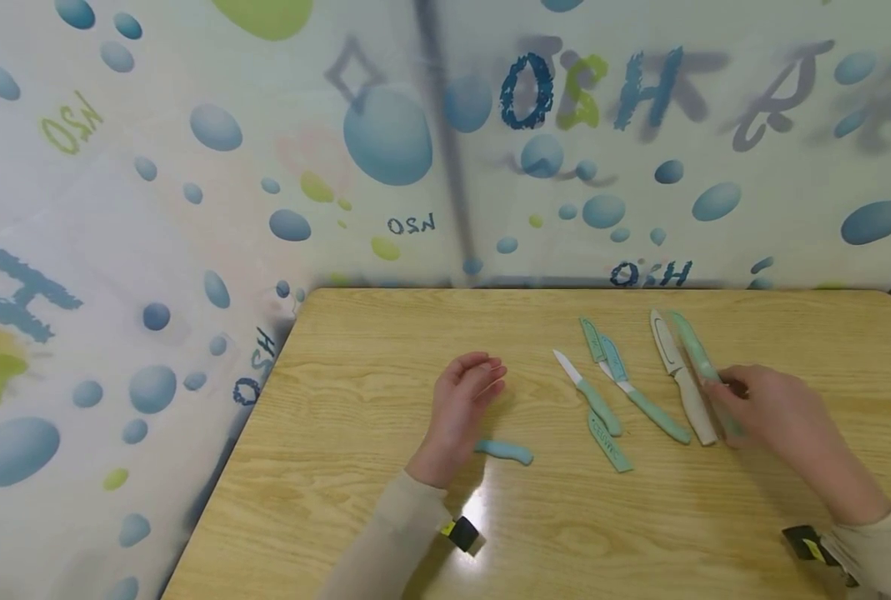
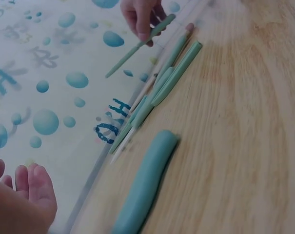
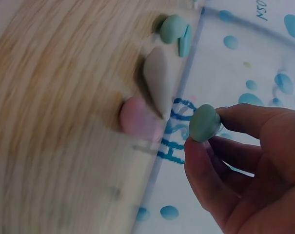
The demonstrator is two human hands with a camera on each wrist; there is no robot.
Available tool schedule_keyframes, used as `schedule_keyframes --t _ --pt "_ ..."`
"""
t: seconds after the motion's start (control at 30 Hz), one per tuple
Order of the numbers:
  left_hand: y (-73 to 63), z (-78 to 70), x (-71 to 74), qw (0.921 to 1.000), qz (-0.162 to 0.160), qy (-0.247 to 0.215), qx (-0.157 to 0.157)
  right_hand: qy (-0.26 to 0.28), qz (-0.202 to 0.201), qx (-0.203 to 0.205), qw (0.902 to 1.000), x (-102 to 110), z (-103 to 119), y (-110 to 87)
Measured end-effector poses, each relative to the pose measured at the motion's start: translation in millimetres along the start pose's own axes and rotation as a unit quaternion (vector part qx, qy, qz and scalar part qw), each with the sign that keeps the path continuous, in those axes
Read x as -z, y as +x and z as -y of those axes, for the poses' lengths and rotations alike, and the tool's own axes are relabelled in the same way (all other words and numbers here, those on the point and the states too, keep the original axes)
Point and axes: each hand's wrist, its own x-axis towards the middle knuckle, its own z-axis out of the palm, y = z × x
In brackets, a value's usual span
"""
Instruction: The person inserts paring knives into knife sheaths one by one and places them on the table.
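Observation:
My right hand (image 1: 778,425) pinches a green knife (image 1: 693,342) between thumb and fingers. The left wrist view shows that knife raised off the table, slanting. Directly left of it lies a cream-handled knife (image 1: 691,404) with a pale cover on its blade. A pink rounded end (image 3: 137,117) shows beside the cream handle in the right wrist view. My left hand (image 1: 463,404), fingers loosely bent and holding nothing, hovers over the table's left part. Close by its wrist is a light-blue handle (image 1: 508,452), its other end hidden behind that wrist in the head view.
Between the hands lie a small knife (image 1: 598,406) with white blade and green handle, a green lettered sheath (image 1: 610,443), a longer green-handled knife (image 1: 655,414), a blue sheath (image 1: 613,358) and a green sheath (image 1: 591,337). A patterned wall covering (image 1: 565,208) rises behind the wooden table (image 1: 370,350).

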Motion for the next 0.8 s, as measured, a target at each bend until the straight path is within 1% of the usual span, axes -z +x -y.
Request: schedule_keyframes --t 0.03,0.17,0.43,0.63,0.8 --pt "0.2 -0.7 1.4 1.0000 -0.001 0.002 -0.002 -0.009 -0.005 0.001 1.0000 0 -3 0.9" --pt "-0.1 -3.6 6.2 0.9999 -0.005 0.008 -0.003 -0.020 -0.003 -0.008 0.9998 -2 -13 1.4" --pt "-0.5 -3.8 16.9 0.9998 -0.021 -0.001 0.001 -0.045 0.009 -0.021 0.9987 0 -29 2.2" --pt "-0.9 -4.7 23.3 0.9993 -0.033 -0.016 0.008 -0.041 0.020 -0.042 0.9981 -5 -33 0.3" --pt "-0.7 -5.8 26.6 0.9990 -0.041 -0.017 0.006 -0.046 0.013 -0.040 0.9981 -9 -34 -0.6"
